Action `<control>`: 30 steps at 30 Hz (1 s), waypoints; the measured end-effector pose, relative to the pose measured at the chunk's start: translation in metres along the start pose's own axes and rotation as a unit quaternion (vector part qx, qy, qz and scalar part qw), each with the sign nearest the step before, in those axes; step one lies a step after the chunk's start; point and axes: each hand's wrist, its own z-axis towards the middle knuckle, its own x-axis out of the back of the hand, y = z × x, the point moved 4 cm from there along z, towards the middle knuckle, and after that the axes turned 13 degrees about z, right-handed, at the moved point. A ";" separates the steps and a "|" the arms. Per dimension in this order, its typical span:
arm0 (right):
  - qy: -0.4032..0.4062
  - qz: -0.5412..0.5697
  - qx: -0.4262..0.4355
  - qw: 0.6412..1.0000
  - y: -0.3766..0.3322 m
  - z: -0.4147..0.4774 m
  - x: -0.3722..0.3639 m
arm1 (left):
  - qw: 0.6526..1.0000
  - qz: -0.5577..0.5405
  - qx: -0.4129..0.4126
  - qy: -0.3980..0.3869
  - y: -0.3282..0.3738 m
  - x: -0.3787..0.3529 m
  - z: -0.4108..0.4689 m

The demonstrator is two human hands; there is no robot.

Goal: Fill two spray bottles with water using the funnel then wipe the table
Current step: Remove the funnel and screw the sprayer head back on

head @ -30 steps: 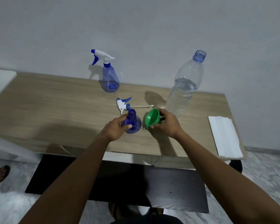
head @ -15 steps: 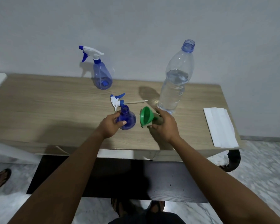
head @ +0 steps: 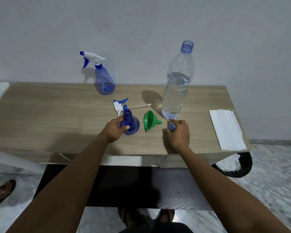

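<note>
The right hand point(head: 178, 135) mostly covers a small blue object point(head: 171, 127).

Front and centre on the table point(head: 49, 118), the open spray bottle point(head: 131, 126) stands in the left hand point(head: 113, 130), with the loose spray head point(head: 120, 106) lying just behind it. To its right the funnel point(head: 149, 121) lies on its side. Further right, the right hand point(head: 179, 132) holds a cap point(head: 171, 126) just before the upright water bottle point(head: 176, 91). The second spray bottle point(head: 104, 81) stands back-left by the wall. A folded towel point(head: 227, 130) lies at the right end.
</note>
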 end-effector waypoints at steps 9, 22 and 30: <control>0.019 0.043 0.039 0.998 -0.020 -0.004 0.003 | 1.000 0.000 0.002 0.002 0.002 0.001 -0.005; -0.117 0.026 0.165 0.979 -0.132 0.048 -0.068 | 0.999 -0.032 -0.011 0.021 -0.022 0.025 -0.024; -0.211 -0.068 0.162 0.962 -0.150 0.077 -0.125 | 0.998 -0.042 -0.026 0.039 -0.040 0.030 -0.019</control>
